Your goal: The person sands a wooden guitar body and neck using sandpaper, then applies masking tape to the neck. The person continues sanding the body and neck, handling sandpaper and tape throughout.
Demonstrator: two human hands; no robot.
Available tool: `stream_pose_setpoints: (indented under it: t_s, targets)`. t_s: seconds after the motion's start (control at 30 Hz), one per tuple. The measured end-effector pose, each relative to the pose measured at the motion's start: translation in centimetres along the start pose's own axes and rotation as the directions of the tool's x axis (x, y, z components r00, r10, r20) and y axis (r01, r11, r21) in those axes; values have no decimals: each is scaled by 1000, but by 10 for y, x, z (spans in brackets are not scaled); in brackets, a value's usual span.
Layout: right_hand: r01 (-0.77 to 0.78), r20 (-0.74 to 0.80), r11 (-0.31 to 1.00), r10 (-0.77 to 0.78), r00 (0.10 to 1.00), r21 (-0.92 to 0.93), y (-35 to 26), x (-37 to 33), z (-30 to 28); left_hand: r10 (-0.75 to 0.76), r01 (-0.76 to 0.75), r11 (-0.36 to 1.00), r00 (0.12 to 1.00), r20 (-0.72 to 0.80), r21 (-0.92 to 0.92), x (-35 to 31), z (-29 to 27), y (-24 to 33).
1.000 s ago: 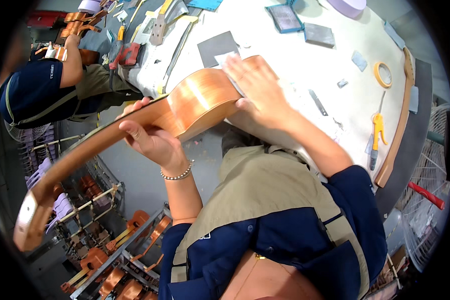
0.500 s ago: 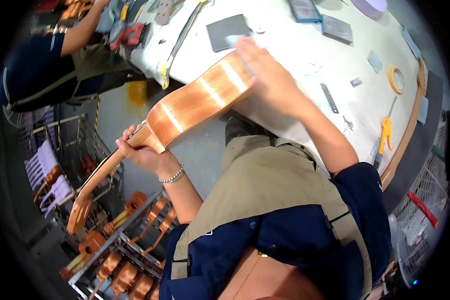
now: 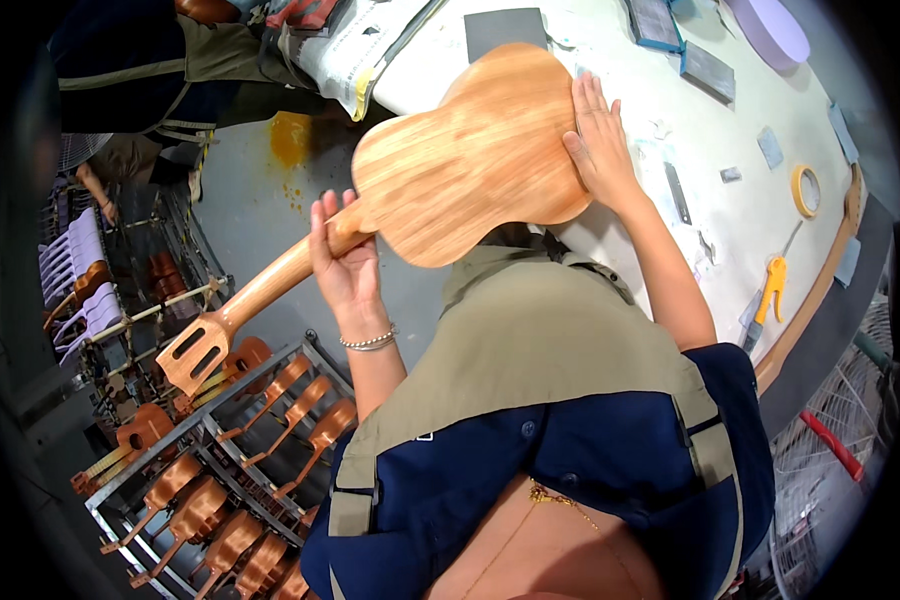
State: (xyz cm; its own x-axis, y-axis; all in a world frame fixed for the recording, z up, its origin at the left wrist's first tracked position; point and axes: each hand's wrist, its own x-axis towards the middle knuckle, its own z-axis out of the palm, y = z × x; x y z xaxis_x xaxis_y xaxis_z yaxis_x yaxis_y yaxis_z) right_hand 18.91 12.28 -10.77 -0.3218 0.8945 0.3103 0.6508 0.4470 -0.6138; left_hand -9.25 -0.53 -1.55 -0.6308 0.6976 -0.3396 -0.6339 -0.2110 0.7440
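A ukulele of light, glossy wood has its plain back turned up in front of me, at the table's near edge. Its slotted headstock points to the lower left. The neck lies across my left hand, which grips it close to the body, with the fingertips showing past the far side. My right hand rests against the wide end of the body, its fingers stretched out along the edge. The ukulele's front is hidden underneath.
On the white table lie a dark sheet, sanding blocks, a tape roll, a cutter and a yellow air gun. A rack of small instruments stands lower left. A co-worker's clothed body is upper left.
The ukulele has turned from its side to show its back. My right hand has come from a blurred sweep over the far end to lie still against it.
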Motion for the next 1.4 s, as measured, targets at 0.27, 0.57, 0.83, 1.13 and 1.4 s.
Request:
stream_pose_setpoints:
  t_s: [0.27,0.57,0.83,1.13,1.4]
  targets:
    - [495,82,833,-527,846,248,-147,0,-1,169,-193,956,978,122,223,-29,16,-14]
    - [474,40,856,-492,870,208,-159,21,-2,261,-309,913,944,203,266,-33,4,-19]
    - [-162,64,987,160,985,22,21,54,26,271,-335,905,929,252,263,-23,-4,-20]
    - [240,193,964,-259,946,116,-98,35,1,298,-426,843,879,372,329,-16,20,-14]
    - [57,11,998,-57,998,8,-48,15,17,335,-426,854,890,310,298,-10,20,-19]
